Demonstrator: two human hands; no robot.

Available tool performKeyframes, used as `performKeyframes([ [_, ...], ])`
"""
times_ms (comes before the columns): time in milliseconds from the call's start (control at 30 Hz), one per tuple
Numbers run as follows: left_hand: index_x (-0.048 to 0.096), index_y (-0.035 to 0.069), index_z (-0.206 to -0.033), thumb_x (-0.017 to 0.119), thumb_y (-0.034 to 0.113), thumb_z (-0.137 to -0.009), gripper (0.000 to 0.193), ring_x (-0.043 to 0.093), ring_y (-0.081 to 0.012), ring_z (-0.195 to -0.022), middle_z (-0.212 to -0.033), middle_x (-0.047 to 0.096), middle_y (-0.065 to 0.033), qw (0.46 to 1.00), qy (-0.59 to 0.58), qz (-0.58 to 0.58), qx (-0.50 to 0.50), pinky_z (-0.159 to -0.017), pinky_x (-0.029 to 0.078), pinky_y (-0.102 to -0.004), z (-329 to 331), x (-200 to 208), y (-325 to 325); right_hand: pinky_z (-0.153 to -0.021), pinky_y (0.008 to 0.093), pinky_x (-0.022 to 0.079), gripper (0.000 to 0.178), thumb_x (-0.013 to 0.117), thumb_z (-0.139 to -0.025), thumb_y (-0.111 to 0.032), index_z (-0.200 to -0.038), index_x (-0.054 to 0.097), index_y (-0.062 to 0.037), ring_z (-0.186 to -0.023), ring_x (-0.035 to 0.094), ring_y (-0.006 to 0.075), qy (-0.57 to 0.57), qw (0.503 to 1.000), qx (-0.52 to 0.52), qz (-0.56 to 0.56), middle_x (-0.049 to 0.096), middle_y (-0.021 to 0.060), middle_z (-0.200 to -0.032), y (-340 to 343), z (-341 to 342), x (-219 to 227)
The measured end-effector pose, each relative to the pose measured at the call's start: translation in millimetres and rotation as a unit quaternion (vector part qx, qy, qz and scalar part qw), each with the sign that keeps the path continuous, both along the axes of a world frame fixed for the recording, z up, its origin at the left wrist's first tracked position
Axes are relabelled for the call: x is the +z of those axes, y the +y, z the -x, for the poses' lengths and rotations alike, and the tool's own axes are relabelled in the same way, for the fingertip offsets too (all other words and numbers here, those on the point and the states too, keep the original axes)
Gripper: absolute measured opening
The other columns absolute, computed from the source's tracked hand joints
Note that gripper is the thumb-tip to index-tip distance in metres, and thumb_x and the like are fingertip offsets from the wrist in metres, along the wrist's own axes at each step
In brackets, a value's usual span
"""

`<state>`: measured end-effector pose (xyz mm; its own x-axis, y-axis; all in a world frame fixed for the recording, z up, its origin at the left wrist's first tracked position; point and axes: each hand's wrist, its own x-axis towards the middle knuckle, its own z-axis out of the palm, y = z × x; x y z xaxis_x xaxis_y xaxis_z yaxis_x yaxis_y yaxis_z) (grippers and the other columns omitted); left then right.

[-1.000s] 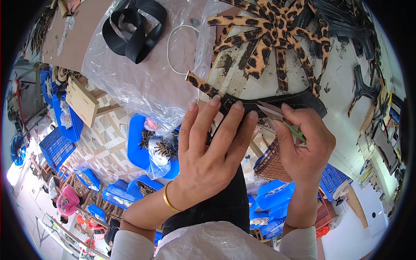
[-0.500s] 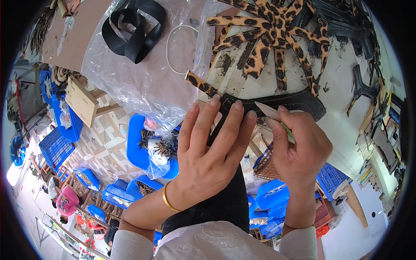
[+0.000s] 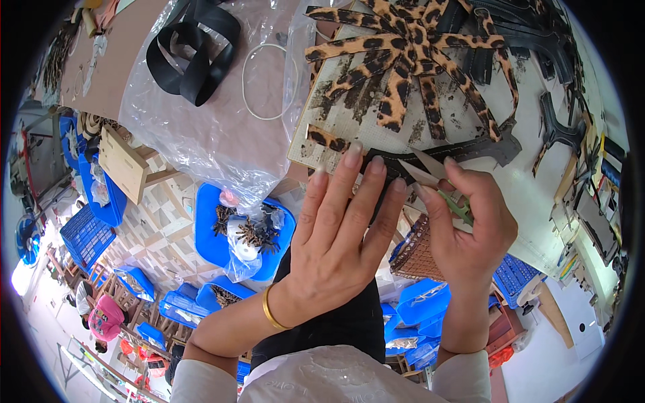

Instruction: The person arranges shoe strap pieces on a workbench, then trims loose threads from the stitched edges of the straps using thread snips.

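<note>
My left hand (image 3: 329, 235) lies over a black stitched strap piece (image 3: 463, 149), fingers stretched out and spread, fingertips on its near edge. A short leopard-print tab (image 3: 327, 139) sticks out at the strap's left end. My right hand (image 3: 474, 228) is closed around small thread snips (image 3: 418, 174) with a green handle. The two blades stand apart, their tips at the strap's near edge, just right of my left fingers. Beyond the strap a bunch of leopard-print straps (image 3: 411, 50) lies on a stained pale board (image 3: 309, 154). My left hand hides part of the black piece.
Clear plastic sheeting (image 3: 201, 134) with a coiled black band (image 3: 191, 50) and a white ring (image 3: 245, 87) lies at the left. More black strap pieces (image 3: 561, 131) lie at the right. Below the table edge stand a blue tub (image 3: 208, 245) and a brown woven basket (image 3: 416, 258).
The snips' blades have parted; they were together before. The strap's right end has moved slightly right, and my left hand has shifted a little to the right with it.
</note>
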<state>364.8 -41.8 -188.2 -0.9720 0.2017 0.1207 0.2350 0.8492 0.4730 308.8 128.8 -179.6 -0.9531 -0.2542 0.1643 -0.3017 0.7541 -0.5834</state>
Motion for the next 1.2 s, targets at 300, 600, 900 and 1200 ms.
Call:
performKeyframes([
  [300,0.068,0.015,-0.127,0.082,0.018,-0.071,0.058,0.054,-0.0343,-0.132,-0.136,0.059,-0.0117,0.999,0.005,0.048,-0.019,-0.112,0.035,-0.0531,3.8,4.1,-3.9,-0.057,0.0332,0.053,0.025,0.080,-0.079,-0.009,-0.101,0.068,-0.0036,-0.068,0.068,0.0258,-0.006,1.000,0.010,0.006,0.069,0.0090,-0.083,1.3,4.2,3.0],
  [600,0.068,0.015,-0.127,0.082,0.018,-0.071,0.057,0.053,-0.0342,-0.132,-0.136,0.058,-0.0118,0.999,0.000,0.046,-0.017,-0.110,0.037,-0.0523,4.3,4.5,-3.7,-0.057,0.0328,0.053,0.025,0.080,-0.078,-0.007,-0.100,0.069,-0.0026,-0.067,0.069,0.0259,-0.026,0.999,-0.011,0.023,0.069,0.0097,-0.083,3.1,3.3,2.1],
  [900,0.069,0.015,-0.126,0.081,0.017,-0.072,0.055,0.053,-0.0343,-0.132,-0.136,0.058,-0.0119,0.999,0.003,0.047,-0.017,-0.110,0.038,-0.0517,3.8,3.6,-3.4,-0.060,0.0323,0.055,0.026,0.081,-0.077,-0.005,-0.100,0.069,-0.0019,-0.070,0.071,0.0252,-0.024,0.999,0.009,0.043,0.071,0.0108,-0.086,6.1,6.3,1.8],
  [1200,0.069,0.015,-0.123,0.080,0.015,-0.073,0.052,0.054,-0.0342,-0.131,-0.136,0.059,-0.0119,0.999,-0.002,0.053,-0.011,-0.110,0.037,-0.0509,5.6,7.0,-0.8,-0.058,0.0320,0.053,0.026,0.079,-0.077,-0.008,-0.102,0.070,-0.0040,-0.066,0.068,0.0249,-0.010,0.999,0.003,-0.031,0.069,0.0076,-0.082,-0.6,8.4,9.0],
])
